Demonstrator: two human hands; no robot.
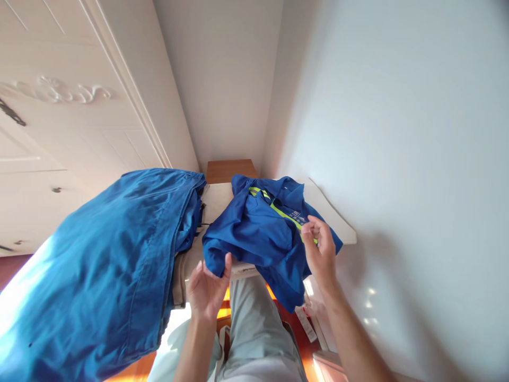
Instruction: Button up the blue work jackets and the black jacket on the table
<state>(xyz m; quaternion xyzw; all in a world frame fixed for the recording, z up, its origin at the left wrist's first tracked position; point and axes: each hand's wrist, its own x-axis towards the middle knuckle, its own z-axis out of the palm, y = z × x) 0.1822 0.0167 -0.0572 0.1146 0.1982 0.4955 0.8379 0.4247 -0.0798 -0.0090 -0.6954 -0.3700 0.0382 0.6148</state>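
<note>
A blue work shirt (pixel 254 225) with a collar, yellow-green strips and white print on the chest lies partly bunched on a narrow white surface (pixel 218 199). Part of its cloth hangs over the near edge. My left hand (pixel 209 289) is at the shirt's lower left corner, thumb and fingers spread on either side of the cloth; I see no firm grip. Over the printed chest is my right hand (pixel 321 246), its fingers loosely curled with the thumb apart from them. Whether it touches the fabric is hard to tell.
A large pile of blue cloth (pixel 111 270) lies on the left, close to the shirt. White cabinet doors (pixel 79 132) stand on the left, and a pale wall (pixel 405 159) rises on the right. Behind the surface is a brown wooden piece (pixel 230 168). My legs (pixel 258 323) are below.
</note>
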